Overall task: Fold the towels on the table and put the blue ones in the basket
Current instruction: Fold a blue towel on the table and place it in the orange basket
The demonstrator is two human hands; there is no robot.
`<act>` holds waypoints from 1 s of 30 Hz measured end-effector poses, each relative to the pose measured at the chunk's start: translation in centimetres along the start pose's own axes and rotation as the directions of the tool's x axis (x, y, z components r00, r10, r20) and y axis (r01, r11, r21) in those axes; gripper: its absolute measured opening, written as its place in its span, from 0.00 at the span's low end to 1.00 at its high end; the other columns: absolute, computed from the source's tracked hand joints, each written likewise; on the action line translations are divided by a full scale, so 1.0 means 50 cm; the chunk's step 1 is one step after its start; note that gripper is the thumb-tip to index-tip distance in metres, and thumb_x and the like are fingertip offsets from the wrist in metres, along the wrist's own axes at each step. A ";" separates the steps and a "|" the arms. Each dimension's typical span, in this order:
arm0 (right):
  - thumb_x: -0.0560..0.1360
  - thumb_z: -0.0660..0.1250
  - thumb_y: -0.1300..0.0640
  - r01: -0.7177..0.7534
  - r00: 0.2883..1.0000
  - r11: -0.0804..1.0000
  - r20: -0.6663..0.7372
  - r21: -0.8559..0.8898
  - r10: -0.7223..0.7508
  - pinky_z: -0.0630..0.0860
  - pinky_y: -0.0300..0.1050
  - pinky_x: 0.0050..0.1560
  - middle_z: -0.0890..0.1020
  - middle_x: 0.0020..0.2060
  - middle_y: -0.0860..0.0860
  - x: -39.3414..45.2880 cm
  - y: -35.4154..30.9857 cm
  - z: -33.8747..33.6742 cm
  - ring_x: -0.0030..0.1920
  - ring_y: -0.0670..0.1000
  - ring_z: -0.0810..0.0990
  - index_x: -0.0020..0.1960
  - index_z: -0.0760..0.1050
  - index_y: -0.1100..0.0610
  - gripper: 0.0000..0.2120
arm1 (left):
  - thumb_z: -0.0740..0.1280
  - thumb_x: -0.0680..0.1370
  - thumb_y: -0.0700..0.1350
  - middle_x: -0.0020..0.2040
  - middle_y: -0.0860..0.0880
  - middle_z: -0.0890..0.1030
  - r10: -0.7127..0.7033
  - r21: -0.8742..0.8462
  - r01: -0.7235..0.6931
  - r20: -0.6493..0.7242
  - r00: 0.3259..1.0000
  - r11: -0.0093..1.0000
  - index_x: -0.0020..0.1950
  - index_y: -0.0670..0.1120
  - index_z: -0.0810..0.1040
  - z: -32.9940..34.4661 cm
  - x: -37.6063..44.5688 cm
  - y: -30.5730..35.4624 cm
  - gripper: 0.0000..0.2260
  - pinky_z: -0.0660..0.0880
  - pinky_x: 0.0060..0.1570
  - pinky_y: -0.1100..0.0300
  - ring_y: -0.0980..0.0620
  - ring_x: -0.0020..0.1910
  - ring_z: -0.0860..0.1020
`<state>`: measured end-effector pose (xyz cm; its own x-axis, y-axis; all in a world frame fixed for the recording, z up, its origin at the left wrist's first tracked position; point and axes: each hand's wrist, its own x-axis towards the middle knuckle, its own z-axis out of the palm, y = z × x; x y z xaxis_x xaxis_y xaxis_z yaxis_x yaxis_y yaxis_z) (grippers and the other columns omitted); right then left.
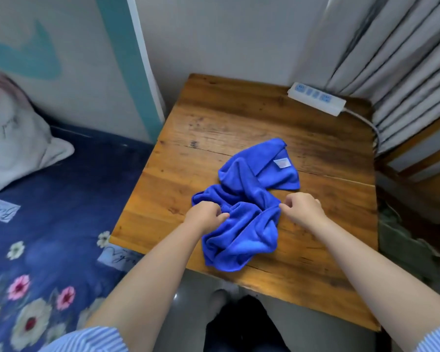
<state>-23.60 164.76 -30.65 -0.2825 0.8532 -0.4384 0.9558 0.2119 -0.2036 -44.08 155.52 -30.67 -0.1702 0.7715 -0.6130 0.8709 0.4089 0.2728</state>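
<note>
Starting at the left of the frame, we are seeing a bed (61, 199) with a dark blue flowered cover and a pale pillow (13, 141) in the upper left; neither belongs to the job.

Moving toward the middle, our left hand (205, 214) is curling its fingers into the near left part of the blue towel (241, 214), pinching a bunch of cloth. The towel is lying crumpled on the wooden table (214, 118), a little below the centre of the frame, its lowest fold reaching close to the table's near edge.

We are judging it as light, soft and limp, probably microfibre: it is going to sag and fold over itself wherever we are not holding it, and it is not fragile. It looks plush rather than slippery. The best places to take hold are the corners or the hemmed edge; the white label (282, 163) near the towel's upper right is marking one edge, so we could be tracing along from there.

Just right of the middle, our right hand (302, 208) is pinching the towel's right-hand fold between thumb and fingertips, narrow and closed on the cloth.

In the upper right, a white power strip (316, 98) is lying on the table's far corner beside grey curtains (396, 67). No basket is in view.
</note>
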 end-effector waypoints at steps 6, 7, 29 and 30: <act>0.76 0.60 0.54 0.144 0.983 0.990 -0.109 -0.012 -0.144 0.68 0.46 0.50 0.80 0.51 0.56 0.100 -0.054 0.005 0.55 0.57 0.76 0.49 0.78 0.59 0.11 | 0.58 0.79 0.48 0.52 0.41 0.80 -0.207 -0.086 0.195 -0.153 0.966 0.977 0.49 0.39 0.77 0.004 0.065 0.001 0.14 0.67 0.40 0.57 0.42 0.53 0.76; 0.75 0.60 0.53 0.157 0.981 0.988 -0.117 -0.005 -0.157 0.68 0.47 0.50 0.80 0.51 0.56 0.114 -0.066 0.010 0.55 0.56 0.76 0.50 0.78 0.58 0.12 | 0.58 0.79 0.49 0.52 0.41 0.80 -0.240 -0.118 0.226 -0.123 0.963 0.967 0.50 0.39 0.77 0.013 0.072 -0.001 0.14 0.69 0.41 0.57 0.42 0.54 0.76; 0.75 0.61 0.60 0.105 0.992 0.803 -0.124 0.586 -0.040 0.68 0.45 0.46 0.81 0.43 0.60 0.174 -0.110 -0.026 0.48 0.57 0.77 0.42 0.76 0.62 0.08 | 0.61 0.77 0.37 0.45 0.38 0.79 -0.585 -0.772 0.038 -0.448 0.676 0.635 0.46 0.35 0.77 -0.010 0.025 -0.069 0.07 0.68 0.45 0.56 0.44 0.45 0.75; 0.75 0.60 0.61 0.103 0.987 0.790 -0.163 0.605 -0.003 0.64 0.43 0.41 0.80 0.43 0.62 0.163 -0.085 -0.034 0.47 0.58 0.77 0.44 0.76 0.65 0.08 | 0.60 0.78 0.37 0.47 0.36 0.78 -0.629 -0.778 0.026 -0.487 0.606 0.627 0.46 0.34 0.76 -0.010 0.014 -0.079 0.08 0.68 0.47 0.55 0.42 0.48 0.75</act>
<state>-29.81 171.63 -31.87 -0.2689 0.9187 -0.2891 0.6771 -0.0332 -0.7351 -47.85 154.68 -31.82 -0.8754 0.4479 -0.1820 0.1831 0.6556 0.7326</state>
